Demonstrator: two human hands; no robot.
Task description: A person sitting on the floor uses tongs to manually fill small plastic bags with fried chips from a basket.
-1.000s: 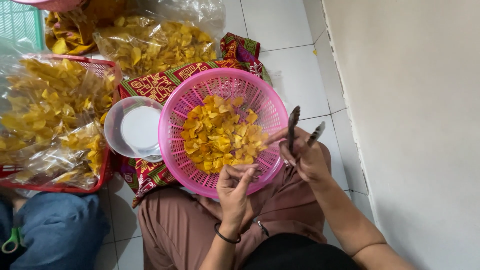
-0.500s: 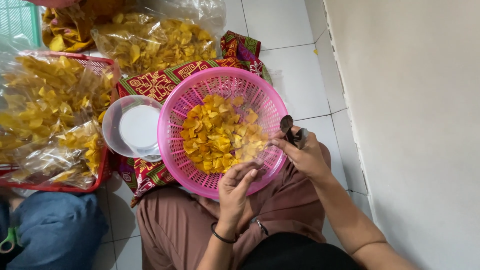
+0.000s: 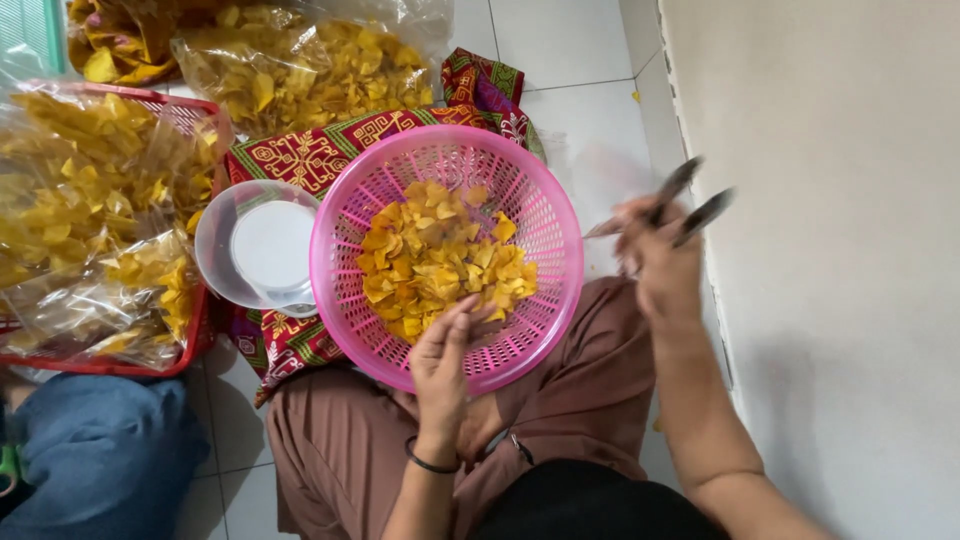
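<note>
A round pink plastic basket point(image 3: 540, 215) rests on my lap and holds a heap of yellow-orange chips point(image 3: 440, 255). My left hand point(image 3: 445, 365) sits at the basket's near rim, its fingers curled over the edge among the chips. My right hand point(image 3: 660, 255), blurred with motion, is to the right of the basket over the white tiles and holds dark metal tongs point(image 3: 690, 200) with the tips pointing up and right towards the wall.
A clear round container with a white lid point(image 3: 262, 248) sits left of the basket on a red patterned cloth point(image 3: 300, 155). Clear bags of chips point(image 3: 300, 75) and a red crate point(image 3: 195, 350) of bagged chips fill the left. Another person's blue-clad leg point(image 3: 100, 460) is lower left. A wall point(image 3: 830, 250) stands right.
My right hand has swung with the tongs from the basket's right rim outward to the right, towards the wall. My left hand stays at the near rim.
</note>
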